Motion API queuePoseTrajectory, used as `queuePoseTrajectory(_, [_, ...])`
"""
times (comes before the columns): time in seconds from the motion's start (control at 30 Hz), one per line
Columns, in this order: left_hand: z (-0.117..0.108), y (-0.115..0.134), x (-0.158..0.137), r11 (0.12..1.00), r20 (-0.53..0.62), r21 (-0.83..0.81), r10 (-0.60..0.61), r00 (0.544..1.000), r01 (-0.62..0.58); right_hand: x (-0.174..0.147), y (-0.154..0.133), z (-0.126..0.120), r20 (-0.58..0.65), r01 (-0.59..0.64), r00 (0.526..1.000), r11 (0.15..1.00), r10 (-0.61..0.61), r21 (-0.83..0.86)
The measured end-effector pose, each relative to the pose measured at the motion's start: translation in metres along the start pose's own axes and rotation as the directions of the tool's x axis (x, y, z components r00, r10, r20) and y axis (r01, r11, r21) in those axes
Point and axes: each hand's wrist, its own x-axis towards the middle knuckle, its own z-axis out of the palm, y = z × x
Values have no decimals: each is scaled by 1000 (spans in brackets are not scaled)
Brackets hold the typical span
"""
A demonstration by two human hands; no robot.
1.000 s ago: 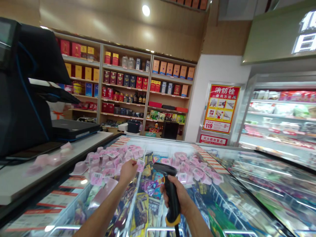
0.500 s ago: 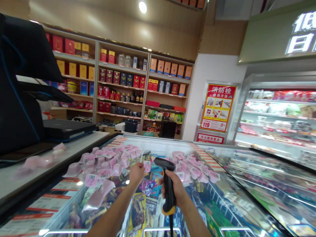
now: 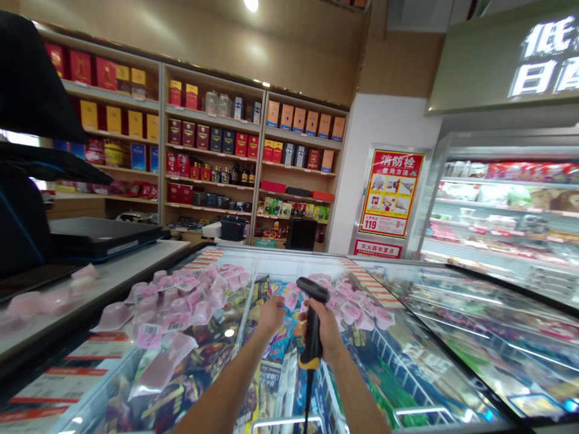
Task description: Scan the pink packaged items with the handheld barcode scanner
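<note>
My right hand (image 3: 326,328) is wrapped round the handle of a black and yellow barcode scanner (image 3: 313,331), its head up and its cord hanging down. Just left of the scanner head, my left hand (image 3: 272,314) pinches a small pink plastic cup (image 3: 292,298) with a barcode label. Fingers hide part of that cup. Both hands are above the glass top of a chest freezer. To the left lies a large heap of pink cups (image 3: 178,301) with white barcode labels. A smaller heap of pink cups (image 3: 357,306) lies right of the scanner.
Bagged frozen goods (image 3: 271,386) fill wire baskets under the glass. On the left, a counter (image 3: 167,256) carries a dark terminal (image 3: 99,235) and a few pink cups (image 3: 49,301). Shelves of boxed goods (image 3: 221,141) stand behind, and a lit refrigerated display (image 3: 506,211) is at right.
My left hand has moved right with the pink cup, closer to the scanner. The scanner head has risen slightly and shifted right. The camera view has turned a little.
</note>
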Motion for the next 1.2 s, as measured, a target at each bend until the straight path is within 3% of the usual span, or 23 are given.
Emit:
queuePoseTrajectory(0.1, [-14,-6,-7,999,-29,-32,41,999,-42,0,3,-1,26,-6,1000,1000,6,8])
queuePoseTrajectory(0.23, [-53,-32,-24,999,-100,23,32,994,-30,-8,9,10,95,-30,995,999,27,27])
queuePoseTrajectory(0.4, [-115,-73,-51,979,-212,191,-34,977,76,-28,15,34,218,-83,972,996,87,-25])
queuePoseTrajectory(0.53, [-140,-94,-76,931,-215,317,-115,970,181,-38,22,50,281,-126,949,989,144,-80])
queuePoseTrajectory(0.73, [-129,-102,-90,898,-191,390,-140,972,206,-44,26,60,282,-145,944,984,169,-106])
queuePoseTrajectory(1.03, [-110,-90,-61,975,-240,222,72,968,-18,-47,20,51,336,-192,923,981,189,-25])
queuePoseTrajectory(1.2, [-99,-88,-46,986,-291,158,103,951,-59,-51,14,49,376,-238,899,971,225,-13])
